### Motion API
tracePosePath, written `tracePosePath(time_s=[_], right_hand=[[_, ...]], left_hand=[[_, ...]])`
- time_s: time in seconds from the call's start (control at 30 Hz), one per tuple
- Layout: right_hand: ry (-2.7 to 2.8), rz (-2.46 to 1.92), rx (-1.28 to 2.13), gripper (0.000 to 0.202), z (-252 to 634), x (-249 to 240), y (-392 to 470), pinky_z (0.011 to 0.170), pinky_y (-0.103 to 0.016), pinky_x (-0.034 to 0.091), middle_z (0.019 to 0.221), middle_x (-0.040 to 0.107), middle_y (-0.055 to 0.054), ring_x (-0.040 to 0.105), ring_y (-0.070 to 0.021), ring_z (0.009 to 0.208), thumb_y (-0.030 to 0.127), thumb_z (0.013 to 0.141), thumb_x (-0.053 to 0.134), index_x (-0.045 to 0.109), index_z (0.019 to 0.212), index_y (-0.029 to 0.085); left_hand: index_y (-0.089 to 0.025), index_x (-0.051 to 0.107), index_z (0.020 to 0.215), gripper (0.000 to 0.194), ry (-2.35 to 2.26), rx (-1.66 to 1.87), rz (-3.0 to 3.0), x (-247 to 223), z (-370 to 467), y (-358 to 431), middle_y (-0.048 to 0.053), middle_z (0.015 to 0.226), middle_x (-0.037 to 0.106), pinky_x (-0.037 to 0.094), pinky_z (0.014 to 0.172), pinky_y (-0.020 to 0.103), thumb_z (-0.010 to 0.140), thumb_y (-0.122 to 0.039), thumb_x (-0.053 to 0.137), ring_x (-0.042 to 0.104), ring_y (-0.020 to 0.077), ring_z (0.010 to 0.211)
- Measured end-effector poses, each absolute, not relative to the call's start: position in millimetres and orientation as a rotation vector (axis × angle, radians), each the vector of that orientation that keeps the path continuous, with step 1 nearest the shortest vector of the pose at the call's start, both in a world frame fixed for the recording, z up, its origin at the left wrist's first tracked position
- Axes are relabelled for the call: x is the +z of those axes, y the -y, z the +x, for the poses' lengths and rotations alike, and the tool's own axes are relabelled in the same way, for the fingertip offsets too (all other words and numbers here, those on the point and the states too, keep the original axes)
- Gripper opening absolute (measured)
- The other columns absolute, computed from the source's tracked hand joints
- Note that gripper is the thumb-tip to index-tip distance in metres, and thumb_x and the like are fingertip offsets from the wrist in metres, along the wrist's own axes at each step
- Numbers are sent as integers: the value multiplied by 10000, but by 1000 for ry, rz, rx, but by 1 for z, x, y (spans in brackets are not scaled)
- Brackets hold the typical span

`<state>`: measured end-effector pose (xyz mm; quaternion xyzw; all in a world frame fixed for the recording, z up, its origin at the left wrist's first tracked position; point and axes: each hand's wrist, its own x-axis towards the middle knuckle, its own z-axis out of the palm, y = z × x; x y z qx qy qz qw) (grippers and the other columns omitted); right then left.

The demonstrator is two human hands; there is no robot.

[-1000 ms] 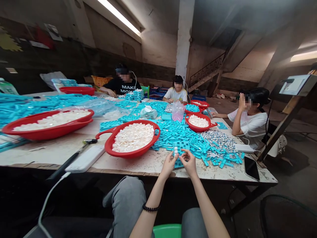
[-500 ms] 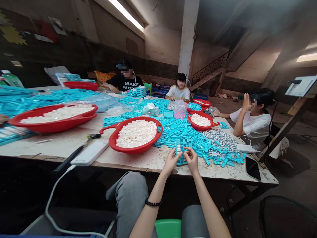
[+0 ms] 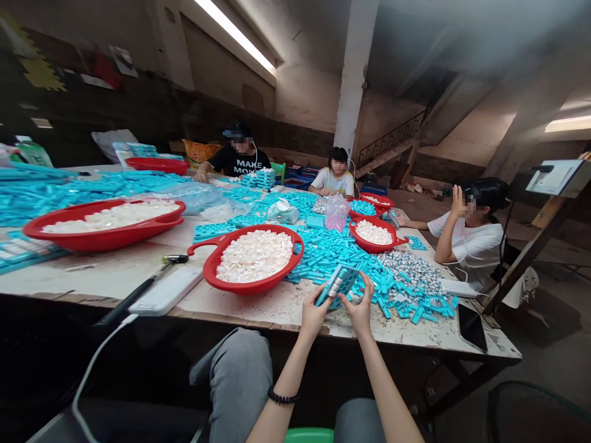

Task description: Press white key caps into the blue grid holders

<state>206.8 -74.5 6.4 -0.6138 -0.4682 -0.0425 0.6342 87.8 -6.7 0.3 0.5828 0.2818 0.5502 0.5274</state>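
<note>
A blue plastic tray with square compartments is tilted up between my two hands, above the table's front edge. A few white pieces sit in a row of its compartments. My left hand grips its left side, thumb on the face. On the right side, my right hand closes round the edge with thumb and fingers. Just behind lies a heap of blue plastic strips. To the left stands a red basin filled with white pieces.
Another red basin stands far left, a smaller red one behind the heap. A white power bank and a hammer lie near the front edge. A phone lies at the right corner. Several people sit around the table.
The tray has been lifted off the table and turned from lying nearly flat to a slant. My right hand has moved up along its right edge; the view has shifted slightly.
</note>
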Motion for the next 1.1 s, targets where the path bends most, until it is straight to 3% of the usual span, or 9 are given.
tracePosePath(time_s=[0.17,0.37,0.5,0.8,1.1], right_hand=[[1376,-1432,-265,748,216,27,82,1097,-555,375,1493,390,-129,378,-361,1379,452,787,792,461,1439,293],[1814,-1398,-271,443,246,74,87,1087,-499,392,1336,589,-57,522,-307,1271,388,857,753,648,1286,377],[2006,-1377,-180,370,255,86,85,996,-461,447,1114,687,-54,618,-274,1082,395,862,749,697,1226,350],[2053,-1397,20,295,250,87,86,958,-417,451,1132,699,-57,635,-259,1073,356,934,651,677,1221,293],[1900,-1429,-54,201,247,65,92,910,-407,442,996,710,-65,641,-245,957,336,920,656,696,1089,235]], left_hand=[[-184,683,879,264,-669,1435,1358,5,83,8,36,853,743,566,758,305,640,-279,741,709,216,828],[-169,763,865,301,-597,1398,1302,6,87,10,65,841,776,581,765,356,640,-364,804,720,250,810],[-153,778,906,351,-539,1349,1283,3,89,10,102,953,787,578,845,404,650,-391,816,726,287,905],[-164,743,927,324,-558,1314,1386,7,89,14,90,959,761,542,871,365,702,-394,783,705,255,923],[-175,736,881,256,-549,1319,1454,1,92,15,56,889,759,541,838,336,736,-384,762,701,231,871]])
